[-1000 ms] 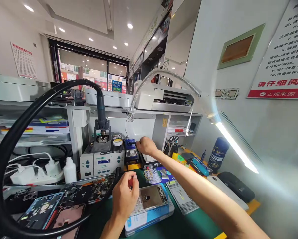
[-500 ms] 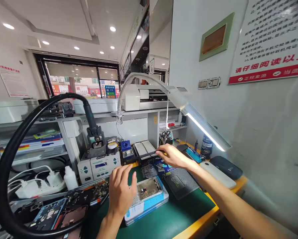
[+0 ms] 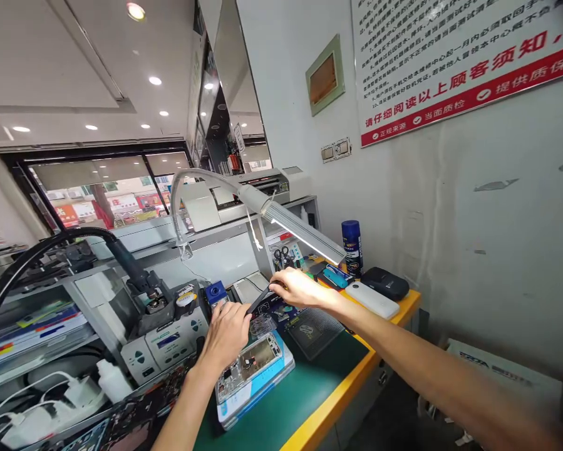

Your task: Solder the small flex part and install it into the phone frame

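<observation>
My right hand is closed on the far end of a dark slim bar, which slants down toward the left; its exact kind is unclear. At the bar's lower end is my left hand, its fingers bent and thumb drawn in around that end. Below the hands lies an opened phone frame with bare inner parts showing. It rests on a blue-and-white box. Behind it are small clear plastic pieces, and to its right a dark perforated plate.
A grey soldering station and a white bottle stand left. A lit lamp hangs over the bench. At right are a blue spray can, a white phone and a black case. A black hose arches at left.
The view has swung right. My left hand has moved up from beside the phone frame to the bar and its fingers have closed. The bar in my right hand now tilts more steeply.
</observation>
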